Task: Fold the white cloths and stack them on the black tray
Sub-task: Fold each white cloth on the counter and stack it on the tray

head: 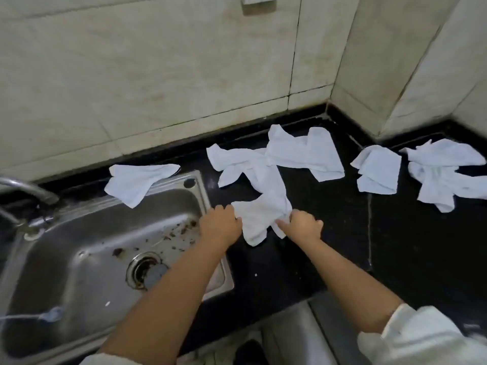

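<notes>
No text, label, brand, number or sign can be read anywhere in this view. The pale fitting (259, 1) on the wall at the top edge is cut off and too blurred to show any marking.

Both hands are gripping a crumpled white cloth (261, 217) on the black counter (342, 233): left hand (220, 226) at its nine o'clock edge, right hand (303, 226) at four o'clock. More cloths (297, 151) are lying toward twelve and two o'clock, and a steel sink (79, 259) is sitting at nine o'clock.

Steel sink (87, 254) set in black counter (329, 233); debris around drain (146, 270). Faucet (29, 191) at left. Beige tiled wall (158, 75) behind.
</notes>
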